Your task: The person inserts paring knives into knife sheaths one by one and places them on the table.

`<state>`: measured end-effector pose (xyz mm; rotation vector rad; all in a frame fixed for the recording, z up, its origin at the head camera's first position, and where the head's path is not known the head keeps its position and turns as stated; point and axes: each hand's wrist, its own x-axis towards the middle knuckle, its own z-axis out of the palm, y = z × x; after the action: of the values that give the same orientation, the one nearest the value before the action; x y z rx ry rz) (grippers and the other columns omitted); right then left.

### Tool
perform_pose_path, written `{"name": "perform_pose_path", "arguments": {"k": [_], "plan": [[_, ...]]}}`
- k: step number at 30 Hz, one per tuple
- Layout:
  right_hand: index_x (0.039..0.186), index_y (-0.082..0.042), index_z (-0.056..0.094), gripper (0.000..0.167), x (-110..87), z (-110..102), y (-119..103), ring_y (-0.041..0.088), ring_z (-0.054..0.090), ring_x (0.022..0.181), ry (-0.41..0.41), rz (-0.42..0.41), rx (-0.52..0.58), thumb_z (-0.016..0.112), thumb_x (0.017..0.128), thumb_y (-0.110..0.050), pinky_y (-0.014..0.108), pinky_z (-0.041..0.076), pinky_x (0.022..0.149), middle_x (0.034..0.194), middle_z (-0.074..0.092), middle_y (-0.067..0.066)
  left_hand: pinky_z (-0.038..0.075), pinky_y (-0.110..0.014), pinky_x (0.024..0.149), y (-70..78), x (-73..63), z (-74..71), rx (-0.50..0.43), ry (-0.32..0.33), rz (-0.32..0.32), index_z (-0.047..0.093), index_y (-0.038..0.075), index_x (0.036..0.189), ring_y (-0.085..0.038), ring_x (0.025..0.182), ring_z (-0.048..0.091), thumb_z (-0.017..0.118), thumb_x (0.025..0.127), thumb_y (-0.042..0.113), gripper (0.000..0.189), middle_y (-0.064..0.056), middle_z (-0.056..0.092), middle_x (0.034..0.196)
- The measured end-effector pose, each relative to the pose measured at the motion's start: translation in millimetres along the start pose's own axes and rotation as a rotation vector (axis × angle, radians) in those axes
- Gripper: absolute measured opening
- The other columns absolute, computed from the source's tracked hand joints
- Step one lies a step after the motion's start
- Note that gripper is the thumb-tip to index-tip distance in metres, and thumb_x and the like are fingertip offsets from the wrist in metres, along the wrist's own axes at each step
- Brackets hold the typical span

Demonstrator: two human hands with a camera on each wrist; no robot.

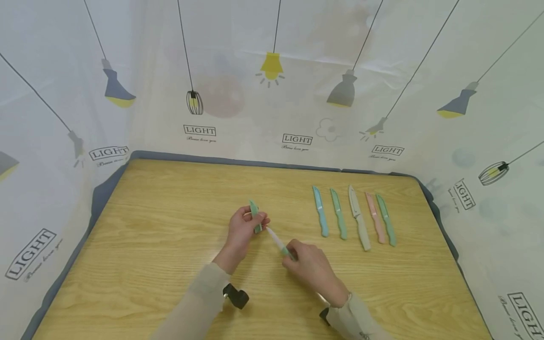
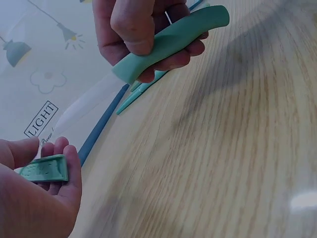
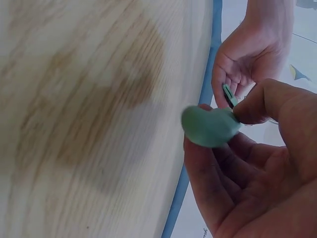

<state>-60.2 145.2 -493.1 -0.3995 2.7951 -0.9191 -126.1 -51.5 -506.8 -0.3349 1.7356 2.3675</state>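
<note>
My left hand (image 1: 239,233) holds a pale green knife sheath (image 1: 253,208) between thumb and fingers, its open end towards me in the left wrist view. With my right hand (image 1: 313,268) I grip a paring knife by its curved green handle (image 2: 173,42). Its whitish blade (image 1: 276,239) is bare and points up and left. The tip lies close to the sheath's lower end; whether they touch I cannot tell. In the right wrist view the rounded butt of the handle (image 3: 208,129) faces the camera, and the blade is hidden.
To the right, several knives lie side by side on the wooden table (image 1: 170,203): a blue knife (image 1: 320,212), a green knife (image 1: 338,215), a larger cream knife (image 1: 360,224), a pink knife (image 1: 375,219) and another green knife (image 1: 386,221). A lamp-patterned curtain (image 1: 238,94) surrounds the table.
</note>
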Motion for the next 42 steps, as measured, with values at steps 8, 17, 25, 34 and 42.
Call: {"name": "perform_pose_path", "arguments": {"k": [8, 17, 25, 34, 42], "plan": [[0.102, -0.006, 0.072, 0.016, -1.5, 2.1, 3.9, 0.006, 0.051, 0.058, 0.000, -0.002, 0.071, 0.065, 0.089, -0.012, 0.022, 0.045, 0.050, 0.076, 0.065, -0.008, 0.054, -0.041, 0.104, 1.1, 0.7, 1.2, -0.083, -0.031, -0.059, 0.041, -0.009, 0.143, -0.034, 0.122, 0.065, 0.049, 0.111, 0.020, 0.044, -0.031, 0.058, 0.137], [0.102, -0.001, 0.073, 0.019, 0.5, 1.3, 7.3, 0.009, 0.055, 0.060, -0.043, 0.055, 0.287, 0.059, 0.092, -0.010, 0.023, 0.047, 0.050, 0.076, 0.067, -0.005, 0.046, -0.048, 0.112, 6.1, -0.4, 1.1, -0.245, -0.072, -0.097, 0.031, -0.010, 0.150, -0.039, 0.135, 0.055, 0.041, 0.112, 0.014, 0.046, -0.033, 0.053, 0.145], [0.102, 0.000, 0.073, 0.023, 2.4, 2.6, 10.3, 0.011, 0.058, 0.062, -0.061, 0.081, 0.377, 0.056, 0.100, -0.015, 0.024, 0.049, 0.053, 0.078, 0.070, 0.005, 0.048, -0.045, 0.110, 7.1, 0.7, 2.5, -0.289, -0.067, -0.102, 0.031, -0.010, 0.152, -0.036, 0.133, 0.057, 0.044, 0.110, 0.005, 0.046, -0.031, 0.055, 0.144], [0.102, 0.001, 0.073, 0.030, 2.6, 3.1, 10.7, 0.011, 0.057, 0.055, -0.089, 0.105, 0.462, 0.060, 0.106, -0.027, 0.024, 0.047, 0.049, 0.075, 0.069, 0.010, 0.051, -0.041, 0.107, 5.2, 0.3, 2.7, -0.319, -0.081, -0.084, 0.030, -0.009, 0.152, -0.035, 0.131, 0.059, 0.044, 0.110, 0.004, 0.046, -0.030, 0.056, 0.143], [0.108, 0.005, 0.072, 0.032, 3.5, 2.2, 7.8, 0.018, 0.063, 0.060, -0.093, 0.110, 0.524, 0.060, 0.106, -0.025, 0.025, 0.051, 0.050, 0.078, 0.071, 0.010, 0.051, -0.041, 0.107, 3.8, -0.7, 4.3, -0.316, -0.096, -0.073, 0.029, -0.009, 0.151, -0.035, 0.130, 0.060, 0.043, 0.110, 0.004, 0.045, -0.030, 0.057, 0.142]]}}
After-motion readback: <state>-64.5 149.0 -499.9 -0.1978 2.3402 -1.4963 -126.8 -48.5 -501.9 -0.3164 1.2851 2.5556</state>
